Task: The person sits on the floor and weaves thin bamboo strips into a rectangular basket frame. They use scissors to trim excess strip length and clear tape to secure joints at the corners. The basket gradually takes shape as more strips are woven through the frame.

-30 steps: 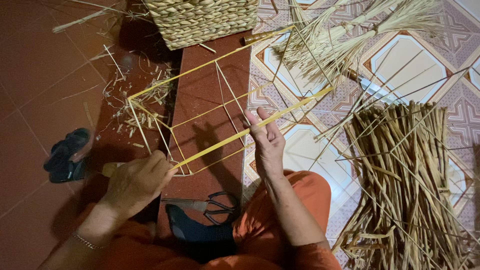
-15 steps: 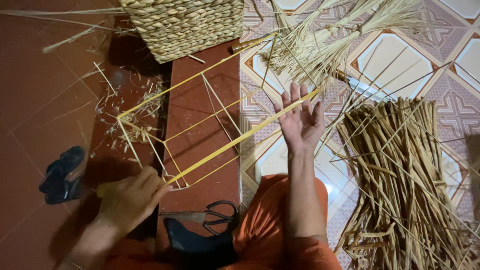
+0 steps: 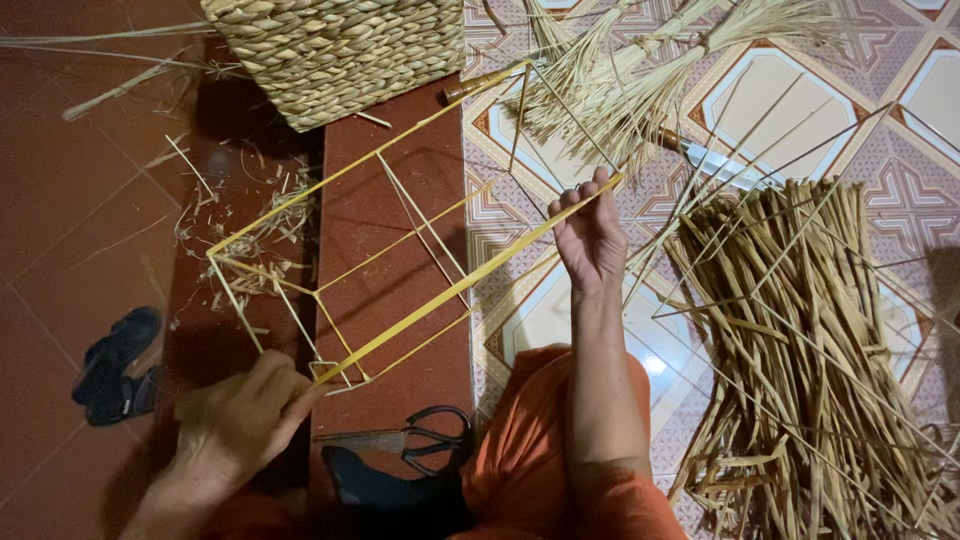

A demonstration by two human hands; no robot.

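Note:
A box-shaped wire frame (image 3: pixel 400 235) lies tilted before me, one long bar wrapped in yellow straw. My left hand (image 3: pixel 245 415) pinches the near lower corner of the frame. My right hand (image 3: pixel 590 235) rests flat under the far end of the wrapped bar, fingers together and stretched along it. A large heap of dried straw stalks (image 3: pixel 810 350) lies to the right of that hand.
A woven basket (image 3: pixel 335 50) stands at the top. A straw broom bundle (image 3: pixel 640 70) and a knife (image 3: pixel 725 165) lie beyond the frame. Black scissors (image 3: pixel 435 440) sit near my knees, a dark sandal (image 3: pixel 115 365) at the left, straw scraps on the red floor.
My right hand has slid along the wrapped bar from its middle to its far end. The frame has swung slightly and the view has shifted.

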